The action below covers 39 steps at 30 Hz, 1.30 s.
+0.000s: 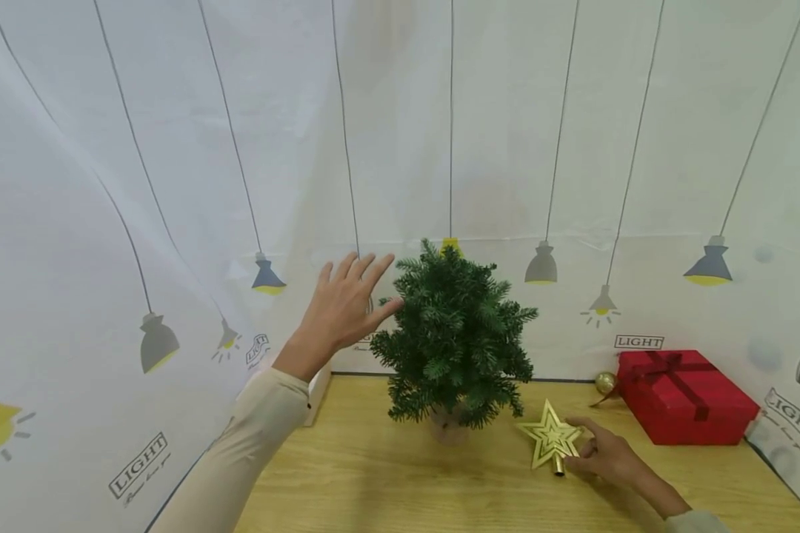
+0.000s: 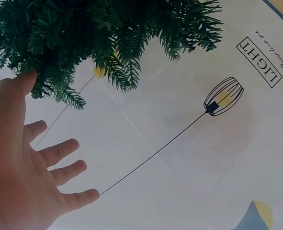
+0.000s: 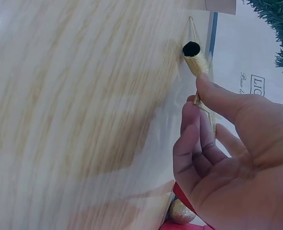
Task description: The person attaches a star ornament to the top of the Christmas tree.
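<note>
A small green artificial Christmas tree (image 1: 456, 333) stands upright on the wooden table. My left hand (image 1: 347, 303) is raised at its upper left side, fingers spread, with the thumb right at the branches. In the left wrist view the left palm (image 2: 16, 163) shows, holding nothing, below the tree's foliage (image 2: 84, 38). At the tree's lower right, my right hand (image 1: 610, 455) pinches a gold star tree topper (image 1: 552, 437) by its right edge. The star faces the head view, its hollow tube pointing down. The tube's dark opening (image 3: 191, 49) shows in the right wrist view, beside the thumb.
On the table's right back part sits a red gift box (image 1: 690, 396) with a dark red ribbon. A gold ball ornament (image 1: 605, 383) lies at its left. A white backdrop (image 1: 400, 148) printed with hanging lamps rises behind the table and along its sides.
</note>
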### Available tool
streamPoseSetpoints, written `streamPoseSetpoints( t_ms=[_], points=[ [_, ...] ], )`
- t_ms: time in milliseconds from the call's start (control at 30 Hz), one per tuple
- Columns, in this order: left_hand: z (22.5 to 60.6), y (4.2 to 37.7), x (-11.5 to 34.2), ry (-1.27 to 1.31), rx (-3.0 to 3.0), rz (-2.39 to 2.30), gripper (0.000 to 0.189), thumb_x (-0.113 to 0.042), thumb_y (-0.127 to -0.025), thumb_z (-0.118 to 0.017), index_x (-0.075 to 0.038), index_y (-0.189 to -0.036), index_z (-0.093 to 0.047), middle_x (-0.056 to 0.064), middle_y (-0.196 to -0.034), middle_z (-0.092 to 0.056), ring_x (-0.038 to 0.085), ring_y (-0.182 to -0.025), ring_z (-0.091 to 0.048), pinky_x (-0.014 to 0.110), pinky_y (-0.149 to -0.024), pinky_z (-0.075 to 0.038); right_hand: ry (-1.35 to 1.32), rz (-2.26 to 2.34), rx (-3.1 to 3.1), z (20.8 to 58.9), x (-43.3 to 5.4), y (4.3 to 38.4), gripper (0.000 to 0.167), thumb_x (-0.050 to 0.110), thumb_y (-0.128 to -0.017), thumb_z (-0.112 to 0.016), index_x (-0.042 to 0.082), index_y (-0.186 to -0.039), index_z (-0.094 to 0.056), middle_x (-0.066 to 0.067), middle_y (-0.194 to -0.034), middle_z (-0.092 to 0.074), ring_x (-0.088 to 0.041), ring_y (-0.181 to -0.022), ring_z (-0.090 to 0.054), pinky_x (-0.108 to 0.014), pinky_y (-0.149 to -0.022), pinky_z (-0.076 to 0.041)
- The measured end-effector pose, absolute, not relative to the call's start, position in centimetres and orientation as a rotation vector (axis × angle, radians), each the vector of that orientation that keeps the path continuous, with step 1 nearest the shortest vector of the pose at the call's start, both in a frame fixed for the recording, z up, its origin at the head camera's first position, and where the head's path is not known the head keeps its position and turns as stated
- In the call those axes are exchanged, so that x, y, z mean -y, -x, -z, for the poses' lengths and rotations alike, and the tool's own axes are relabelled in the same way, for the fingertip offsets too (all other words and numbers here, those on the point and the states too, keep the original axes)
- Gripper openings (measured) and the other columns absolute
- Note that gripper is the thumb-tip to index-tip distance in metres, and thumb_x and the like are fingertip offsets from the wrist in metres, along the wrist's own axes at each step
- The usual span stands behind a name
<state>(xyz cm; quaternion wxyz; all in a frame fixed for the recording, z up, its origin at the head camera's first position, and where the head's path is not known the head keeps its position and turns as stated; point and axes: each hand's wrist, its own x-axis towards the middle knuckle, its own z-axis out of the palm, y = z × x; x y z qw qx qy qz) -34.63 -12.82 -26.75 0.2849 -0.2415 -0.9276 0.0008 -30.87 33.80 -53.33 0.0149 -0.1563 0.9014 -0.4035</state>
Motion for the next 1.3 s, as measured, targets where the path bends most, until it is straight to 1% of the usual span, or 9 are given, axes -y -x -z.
streamPoseSetpoints(
  t_ms=[200,367,500,600,733,867,1000,1133,1300],
  points=[
    [26.2,35.0,12.2,0.716,2.4,0.057,0.073,-0.057,-0.104,-0.054,-0.021,-0.164,-0.034,0.015,-0.16,-0.044,0.038,-0.147,-0.04,0.062,-0.117,-0.036,0.621,1.315,-2.812,53.0,-33.8,30.4,0.069,0.011,-0.088,-0.083,-0.008,-0.141,-0.043,-0.006,-0.076,-0.072,-0.006,-0.061,-0.062,-0.024,-0.057,-0.049],
    [25.6,35.1,11.5,0.787,2.376,0.218,0.069,-0.054,-0.104,-0.056,-0.02,-0.162,-0.038,0.013,-0.16,-0.045,0.034,-0.146,-0.043,0.057,-0.116,-0.039,0.752,1.351,-2.803,52.8,-34.1,30.3,0.058,0.004,-0.093,-0.076,-0.009,-0.135,-0.039,-0.014,-0.084,-0.076,-0.013,-0.067,-0.071,-0.025,-0.057,-0.053],
    [25.2,35.3,10.8,0.825,2.392,0.334,0.069,-0.053,-0.104,-0.058,-0.021,-0.162,-0.039,0.011,-0.162,-0.043,0.032,-0.147,-0.042,0.056,-0.114,-0.042,0.829,1.383,-2.779,52.9,-34.3,30.3,0.055,0.002,-0.096,-0.072,-0.01,-0.135,-0.036,-0.017,-0.085,-0.077,-0.016,-0.066,-0.072,-0.027,-0.055,-0.055],
    [25.2,35.7,10.3,0.861,2.411,0.427,0.068,-0.051,-0.104,-0.06,-0.02,-0.162,-0.039,0.01,-0.163,-0.041,0.033,-0.148,-0.041,0.057,-0.112,-0.044,0.871,1.409,-2.773,52.7,-34.5,30.3,0.051,0.0,-0.097,-0.07,-0.004,-0.137,-0.039,-0.017,-0.084,-0.076,-0.016,-0.064,-0.07,-0.029,-0.052,-0.055],
    [25.3,36.2,9.9,0.921,2.432,0.551,0.069,-0.047,-0.103,-0.063,-0.019,-0.161,-0.04,0.01,-0.165,-0.038,0.033,-0.151,-0.036,0.06,-0.115,-0.039,0.901,1.402,-2.834,52.3,-34.6,30.1,0.053,-0.003,-0.096,-0.07,0.004,-0.14,-0.041,-0.015,-0.083,-0.076,-0.013,-0.063,-0.069,-0.03,-0.049,-0.055],
    [25.5,36.8,9.5,1.012,2.445,0.659,0.069,-0.042,-0.103,-0.065,-0.017,-0.162,-0.039,0.01,-0.167,-0.034,0.033,-0.154,-0.029,0.058,-0.122,-0.028,0.9,1.35,-2.929,51.5,-34.8,30.0,0.055,-0.004,-0.094,-0.072,-0.001,-0.139,-0.04,-0.011,-0.081,-0.076,-0.011,-0.062,-0.068,-0.026,-0.05,-0.052],
    [25.9,37.3,9.1,1.086,2.454,0.742,0.069,-0.037,-0.104,-0.065,-0.011,-0.161,-0.038,0.011,-0.169,-0.031,0.033,-0.156,-0.025,0.057,-0.125,-0.022,0.931,1.246,-3.105,50.2,-34.9,29.8,0.056,-0.006,-0.091,-0.075,0.0,-0.138,-0.044,-0.005,-0.078,-0.076,-0.007,-0.06,-0.068,-0.024,-0.05,-0.049],
    [26.3,37.4,9.0,1.088,2.48,0.782,0.07,-0.038,-0.104,-0.066,-0.011,-0.161,-0.038,0.01,-0.169,-0.03,0.033,-0.156,-0.025,0.059,-0.125,-0.022,0.959,1.179,-3.245,48.7,-34.9,29.5,0.059,-0.009,-0.087,-0.077,0.0,-0.138,-0.047,-0.001,-0.078,-0.075,-0.004,-0.059,-0.066,-0.024,-0.05,-0.051],
    [26.6,37.0,9.0,1.031,2.523,0.797,0.075,-0.044,-0.1,-0.069,-0.019,-0.163,-0.036,0.007,-0.167,-0.034,0.033,-0.154,-0.028,0.062,-0.121,-0.029,0.938,1.115,-3.333,46.5,-35.3,29.2,0.059,-0.009,-0.087,-0.076,0.001,-0.138,-0.048,0.001,-0.079,-0.075,-0.003,-0.061,-0.064,-0.024,-0.052,-0.051]
  ],
)
